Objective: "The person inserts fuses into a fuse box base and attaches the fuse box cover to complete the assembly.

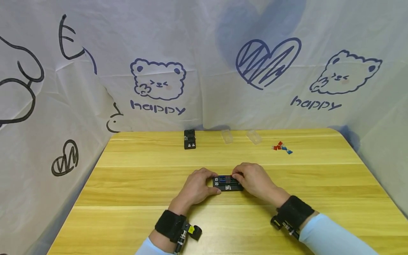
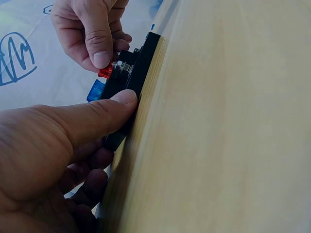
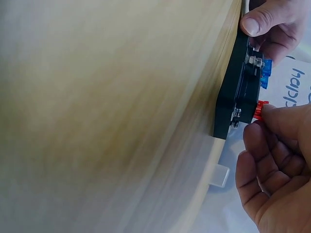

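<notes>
A black fuse block (image 1: 236, 188) with silver screw terminals lies on the table in front of me. My left hand (image 1: 197, 187) grips its left end, the thumb on the near edge and the fingers at the far side. Blue blade fuses (image 3: 266, 73) stand in the block near that hand. At the other end, my right hand (image 1: 256, 180) pinches a red blade fuse (image 3: 260, 109) between thumb and index finger, right at the top of the block. In the left wrist view the right thumb partly covers this red fuse (image 2: 105, 72).
A second black fuse block (image 1: 189, 139) sits at the table's back edge. Two clear plastic covers (image 1: 227, 136) lie to its right. Farther right is a small group of loose red and blue fuses (image 1: 279, 147). A white cloth with drawings (image 1: 216, 88) hangs behind the table.
</notes>
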A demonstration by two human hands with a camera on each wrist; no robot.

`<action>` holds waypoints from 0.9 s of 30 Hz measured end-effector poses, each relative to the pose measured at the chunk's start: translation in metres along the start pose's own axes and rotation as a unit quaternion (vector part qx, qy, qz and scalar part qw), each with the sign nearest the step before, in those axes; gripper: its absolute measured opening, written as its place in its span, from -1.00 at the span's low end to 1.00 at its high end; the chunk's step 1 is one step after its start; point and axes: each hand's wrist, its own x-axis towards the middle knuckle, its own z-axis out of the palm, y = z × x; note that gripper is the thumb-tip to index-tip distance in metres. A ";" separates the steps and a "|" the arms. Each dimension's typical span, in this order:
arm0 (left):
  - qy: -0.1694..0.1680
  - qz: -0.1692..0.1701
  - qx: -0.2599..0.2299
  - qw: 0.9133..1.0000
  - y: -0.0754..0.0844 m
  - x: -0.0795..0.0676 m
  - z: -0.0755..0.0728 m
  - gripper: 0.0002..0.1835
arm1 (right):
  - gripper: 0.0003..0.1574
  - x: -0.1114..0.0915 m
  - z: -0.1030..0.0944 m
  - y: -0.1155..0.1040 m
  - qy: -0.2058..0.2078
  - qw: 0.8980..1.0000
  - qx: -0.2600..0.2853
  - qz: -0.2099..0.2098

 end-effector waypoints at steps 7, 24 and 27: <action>-0.001 0.000 -0.002 1.000 0.001 0.000 0.000 -0.45 | -0.93 -0.001 0.000 0.000 0.000 1.000 0.000 -0.001; -0.002 0.001 0.002 1.000 0.001 0.000 0.001 -0.44 | -0.92 -0.002 -0.001 0.000 0.000 1.000 -0.008 -0.007; -0.001 0.000 0.001 1.000 0.001 0.000 0.001 -0.44 | -0.92 -0.001 0.000 0.000 0.000 1.000 -0.009 -0.007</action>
